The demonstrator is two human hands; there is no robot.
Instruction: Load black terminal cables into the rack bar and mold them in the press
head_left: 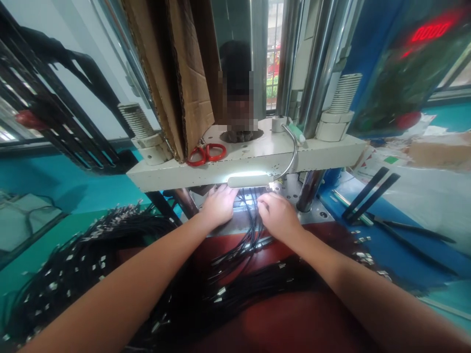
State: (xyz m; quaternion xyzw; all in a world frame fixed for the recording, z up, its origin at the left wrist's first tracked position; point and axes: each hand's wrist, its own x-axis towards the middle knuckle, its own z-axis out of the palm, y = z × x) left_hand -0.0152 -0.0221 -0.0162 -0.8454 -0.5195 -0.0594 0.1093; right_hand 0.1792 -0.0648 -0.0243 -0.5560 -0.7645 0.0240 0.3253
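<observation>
My left hand [220, 205] reaches under the press plate, left of a bundle of thin black cables [252, 220]. Its fingers are bent together at the lit metal mould [243, 201], and the tips are partly hidden by the lamp [249, 182]. On the right of the bundle, my right hand [278, 214] is curled with thumb and forefinger pinched close to the cables. What lies between the fingers of either hand is too small to make out. From the mould, the cables hang toward me over a dark red surface [231, 242].
Red-handled scissors [206, 154] and cardboard [191, 73] rest on the cream press plate [250, 149]. Many black cables with metal ends [84, 250] lie at left. Pliers [415, 230] lie on the blue surface at right. Steel posts [304, 191] flank the mould.
</observation>
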